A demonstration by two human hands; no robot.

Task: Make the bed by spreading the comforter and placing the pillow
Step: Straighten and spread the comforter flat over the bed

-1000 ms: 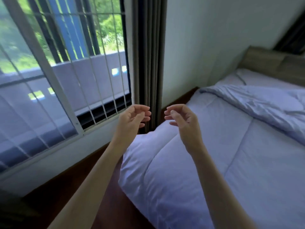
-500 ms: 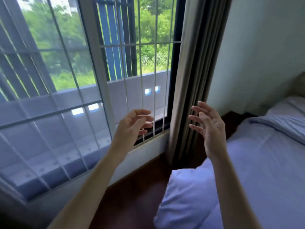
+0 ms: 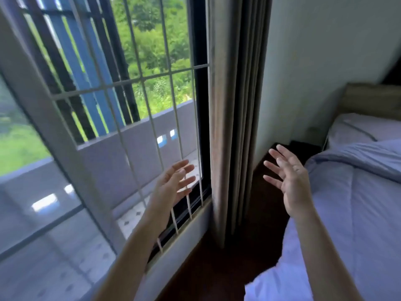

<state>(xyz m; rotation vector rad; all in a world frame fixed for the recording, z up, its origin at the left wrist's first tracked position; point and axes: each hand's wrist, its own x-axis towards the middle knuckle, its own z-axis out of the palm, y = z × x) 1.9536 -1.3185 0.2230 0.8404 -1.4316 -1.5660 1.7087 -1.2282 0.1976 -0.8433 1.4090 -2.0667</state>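
A pale lavender comforter [image 3: 358, 213] lies spread over the bed on the right, its far edge folded back in a rumpled band. Beyond that fold a white pillow [image 3: 360, 129] rests against the wooden headboard [image 3: 373, 98]. My left hand [image 3: 173, 183] is raised in front of the window, fingers spread, holding nothing. My right hand [image 3: 288, 179] hovers above the bed's left edge, also spread and empty. Neither hand touches the bedding.
A barred window [image 3: 104, 118] fills the left. A grey-brown curtain [image 3: 234, 109] hangs gathered between window and white wall [image 3: 321, 53]. A narrow strip of dark wood floor [image 3: 219, 266] runs between the window sill and the bed.
The view has swung left and then slightly back toward the bed. Both hands went from loosely curled and close together to spread fingers and farther apart.
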